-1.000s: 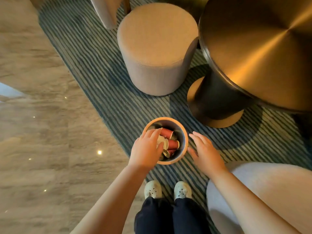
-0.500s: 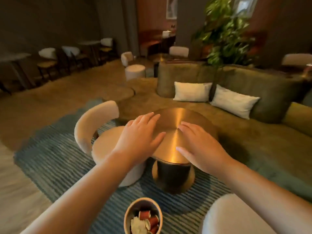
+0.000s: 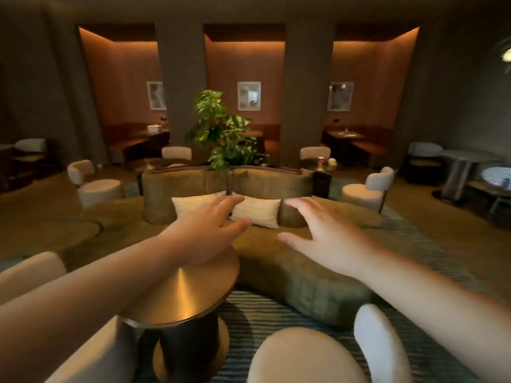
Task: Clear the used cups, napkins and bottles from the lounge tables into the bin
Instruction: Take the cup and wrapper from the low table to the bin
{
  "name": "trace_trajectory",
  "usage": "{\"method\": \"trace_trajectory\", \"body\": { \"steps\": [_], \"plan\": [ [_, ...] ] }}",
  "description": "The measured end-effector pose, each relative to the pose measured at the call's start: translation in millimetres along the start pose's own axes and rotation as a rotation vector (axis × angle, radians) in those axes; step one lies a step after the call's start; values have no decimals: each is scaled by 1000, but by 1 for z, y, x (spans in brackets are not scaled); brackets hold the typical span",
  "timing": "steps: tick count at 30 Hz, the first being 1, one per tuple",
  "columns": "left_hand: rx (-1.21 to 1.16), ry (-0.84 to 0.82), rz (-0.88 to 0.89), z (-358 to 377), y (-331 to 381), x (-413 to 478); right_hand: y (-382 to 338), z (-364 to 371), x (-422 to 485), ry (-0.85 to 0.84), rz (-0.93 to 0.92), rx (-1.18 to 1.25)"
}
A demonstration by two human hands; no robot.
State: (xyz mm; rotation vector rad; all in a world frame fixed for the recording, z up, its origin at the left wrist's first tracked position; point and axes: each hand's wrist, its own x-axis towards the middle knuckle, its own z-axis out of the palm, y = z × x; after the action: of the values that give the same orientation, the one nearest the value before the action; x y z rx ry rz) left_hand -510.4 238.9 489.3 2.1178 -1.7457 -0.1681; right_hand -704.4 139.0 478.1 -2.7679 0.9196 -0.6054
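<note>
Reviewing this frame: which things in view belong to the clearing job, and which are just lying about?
Job: left hand and right hand, both open and empty; reddish cup and white crumpled thing, perhaps a napkin, on the far table behind the sofa; brass table nearby.
Just there: sofa, white cushions, plant, cream chair, framed pictures.

Access findings: the left hand (image 3: 204, 233) and the right hand (image 3: 326, 239) are hovering in open air, fingers spread, with a gap running between them. The round tabletop (image 3: 190, 294) is sitting under the left forearm, with open air above its surface. The green sofa (image 3: 290, 272) is curving just behind the tabletop, closing off the low route ahead. A cream chair (image 3: 304, 357) is crowding the lower right and a second cream chair (image 3: 30, 272) the lower left, narrowing the striped rug (image 3: 262, 313) between them.
</note>
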Motion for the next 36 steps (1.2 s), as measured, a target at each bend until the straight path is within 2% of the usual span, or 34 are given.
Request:
{"method": "trace_trajectory", "body": {
  "steps": [9,15,21,28,36],
  "plan": [
    [137,-37,312,36,187,54,129,-113,-94,63,236,-124],
    [159,-69,434,104,304,94,235,-174,-166,40,341,-214],
    [83,-1,521,171,399,141,344,-217,-219,55,421,-238],
    [159,-52,551,226,474,204,466,-234,-230,84,495,-196],
    [197,-94,489,293,526,337,625,-220,-178,109,513,-61]
  ]
}}
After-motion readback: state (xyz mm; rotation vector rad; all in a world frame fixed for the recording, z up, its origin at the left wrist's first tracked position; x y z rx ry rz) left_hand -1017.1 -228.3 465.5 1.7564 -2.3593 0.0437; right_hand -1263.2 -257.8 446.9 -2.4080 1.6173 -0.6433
